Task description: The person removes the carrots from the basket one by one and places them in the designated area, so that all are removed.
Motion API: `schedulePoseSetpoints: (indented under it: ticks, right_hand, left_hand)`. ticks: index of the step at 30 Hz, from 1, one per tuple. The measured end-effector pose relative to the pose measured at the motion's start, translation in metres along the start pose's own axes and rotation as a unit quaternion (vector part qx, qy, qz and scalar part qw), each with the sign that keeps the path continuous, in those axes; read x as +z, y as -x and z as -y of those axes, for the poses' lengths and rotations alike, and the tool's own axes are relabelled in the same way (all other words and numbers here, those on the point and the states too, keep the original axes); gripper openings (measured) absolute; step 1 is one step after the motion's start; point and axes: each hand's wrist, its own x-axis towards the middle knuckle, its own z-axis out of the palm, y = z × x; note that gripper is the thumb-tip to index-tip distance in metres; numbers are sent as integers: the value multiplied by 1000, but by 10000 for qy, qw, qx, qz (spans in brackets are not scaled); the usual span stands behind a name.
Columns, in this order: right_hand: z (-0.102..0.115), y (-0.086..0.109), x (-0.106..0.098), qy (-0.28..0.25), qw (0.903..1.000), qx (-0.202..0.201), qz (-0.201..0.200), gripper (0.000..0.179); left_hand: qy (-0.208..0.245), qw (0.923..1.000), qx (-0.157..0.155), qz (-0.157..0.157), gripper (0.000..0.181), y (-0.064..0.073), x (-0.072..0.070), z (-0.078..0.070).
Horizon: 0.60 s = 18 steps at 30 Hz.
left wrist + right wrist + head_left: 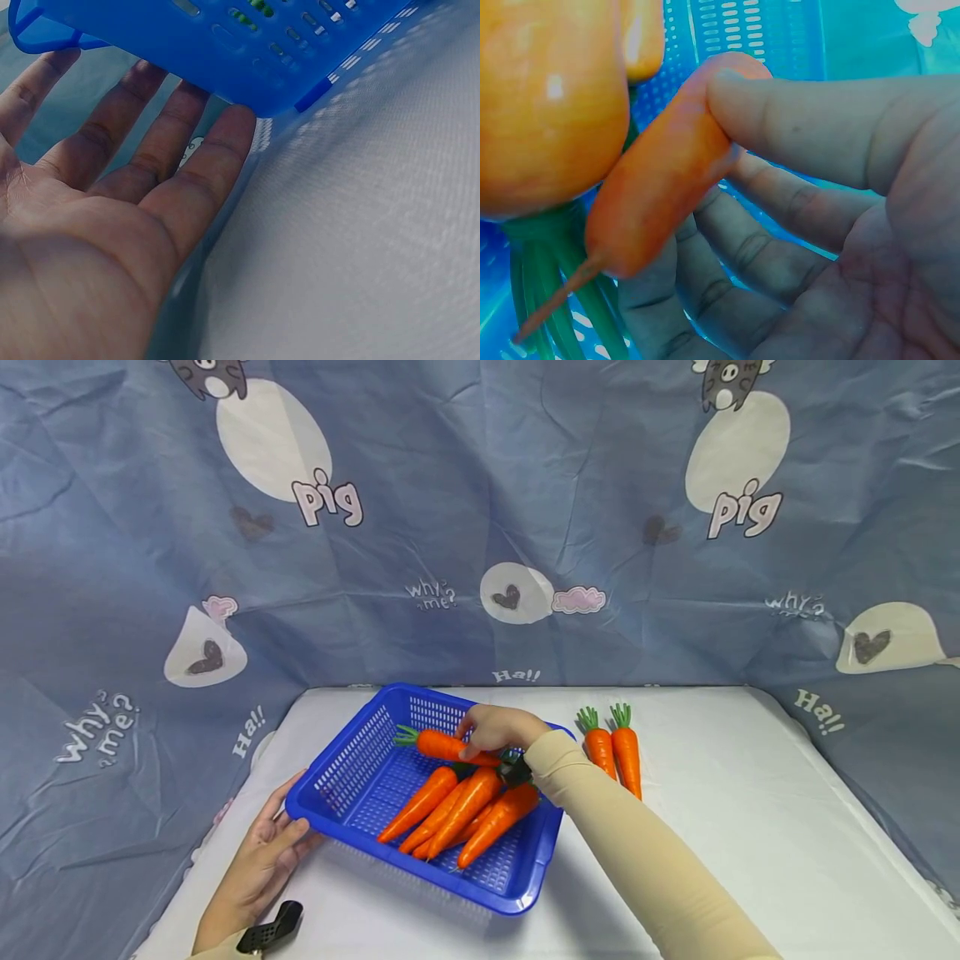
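Note:
A blue plastic basket point(341, 822) stands at an angle on the white table, several orange carrots point(480, 797) with green tops lying in its near half. Over its far side, my right hand point(498, 729) pinches one carrot point(664, 169) between thumb and fingers. That carrot's green top points left in the head view; its thin root end shows in the right wrist view. At the basket's left corner is my left hand point(262, 858). In the left wrist view, its fairly straight fingers point(199, 169) reach the basket's lower edge.
Two more carrots point(627, 758) lie on the white table point(750, 827) right of the basket, partly behind the right forearm. A blue printed cloth point(420, 527) hangs behind the table and along both sides.

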Motion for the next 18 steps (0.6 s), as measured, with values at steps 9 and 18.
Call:
schedulePoseSetpoints:
  ticks: [9,18]
  right_hand:
    - [-2,8,-3,-706,9974,27,164,46]
    - [-8,20,-7,-1556,9874,-97,262,48]
  left_hand:
    - [-6,10000,-15,-20,66,0,0,1]
    - [-62,10000,-18,-30,66,-1,0,0]
